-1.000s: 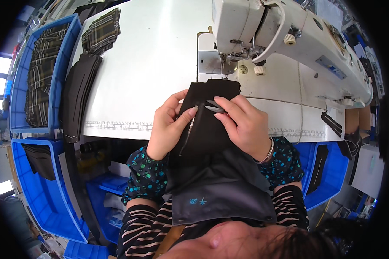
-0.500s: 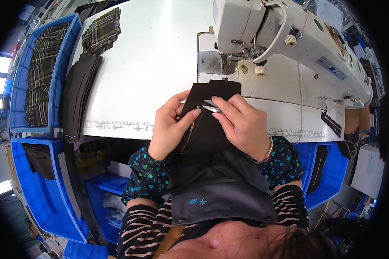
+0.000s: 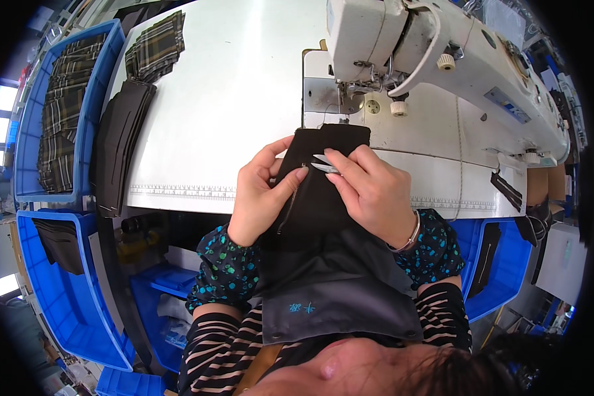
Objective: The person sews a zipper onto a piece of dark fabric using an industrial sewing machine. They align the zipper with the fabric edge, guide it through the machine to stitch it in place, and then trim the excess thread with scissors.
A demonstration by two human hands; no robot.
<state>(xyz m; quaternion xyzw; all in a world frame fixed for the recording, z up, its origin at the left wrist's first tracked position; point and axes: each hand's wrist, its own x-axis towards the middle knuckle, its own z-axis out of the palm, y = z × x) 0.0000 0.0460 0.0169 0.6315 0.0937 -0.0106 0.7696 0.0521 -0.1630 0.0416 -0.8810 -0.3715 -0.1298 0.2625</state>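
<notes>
Between my hands, in front of the sewing machine, is a black fabric piece (image 3: 330, 204) with a zipper (image 3: 290, 210) set in it. My left hand (image 3: 261, 191) grips the piece's left edge, thumb on top beside the zipper's upper end. In my right hand (image 3: 376, 188) is a pair of small thread snips (image 3: 323, 164), pinched between thumb and fingers. Their blades point left, slightly apart, close to the zipper's top end. Whether they touch a thread is too small to tell. The palm side of the right hand hides the rest of the snips.
The white sewing machine (image 3: 442, 59) stands at the back right, its needle area just beyond the fabric. On the left lie stacked dark pieces (image 3: 127, 142), plaid fabric (image 3: 157, 49) and a blue bin (image 3: 99, 92). More blue bins (image 3: 72, 310) flank me below the table edge.
Both hands, the fabric piece and the snips have shifted very slightly right and nearer to me. The grips stay the same.
</notes>
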